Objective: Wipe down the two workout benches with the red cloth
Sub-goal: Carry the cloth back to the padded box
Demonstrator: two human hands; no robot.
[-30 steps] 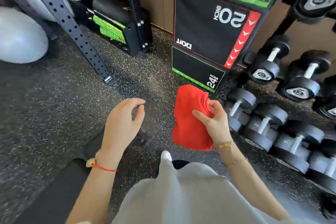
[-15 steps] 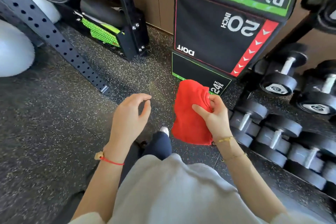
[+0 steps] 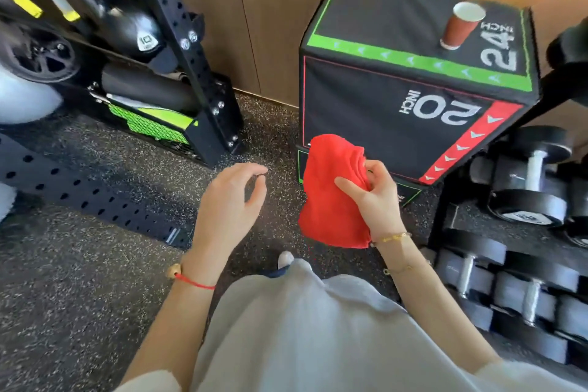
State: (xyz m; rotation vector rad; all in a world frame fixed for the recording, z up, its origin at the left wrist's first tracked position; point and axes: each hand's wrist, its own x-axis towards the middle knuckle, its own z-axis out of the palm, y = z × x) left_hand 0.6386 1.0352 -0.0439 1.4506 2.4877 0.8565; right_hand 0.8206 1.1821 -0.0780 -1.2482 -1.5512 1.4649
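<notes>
The right hand (image 3: pixel 377 197) held the red cloth (image 3: pixel 331 194) up in the air, at about 3 o'clock from the middle of the view. Its thumb and fingers (image 3: pixel 380 173) pinched a bunched top corner, and the rest of the cloth hung down loose over the floor (image 3: pixel 79 280). The left hand (image 3: pixel 229 204) was just beside it, at about 9 o'clock from the cloth, and it held nothing. Its fingers were softly curled, with the thumb close to the first finger, but nothing sat between them. No workout bench showed anywhere in the view, so it looked like the wiping was not going on right then. I could not tell how much of the job was done. A few things could go wrong. The pinch was only on one small corner, so the cloth could slip out and drop onto the speckled floor and pick up dirt. Then it would smear the benches. The big black jump box (image 3: pixel 410 99) stood at 1 o'clock, very near the cloth, with a paper cup (image 3: pixel 461 25) on top. A wide swing of the arm could knock that cup over. The dumbbells (image 3: pixel 521 188) sat close by at 3 o'clock, down by the right arm. A quick turn could bump a leg or a wrist on them. The black rack (image 3: pixel 178 51) at 10 o'clock had hard edges too.
</notes>
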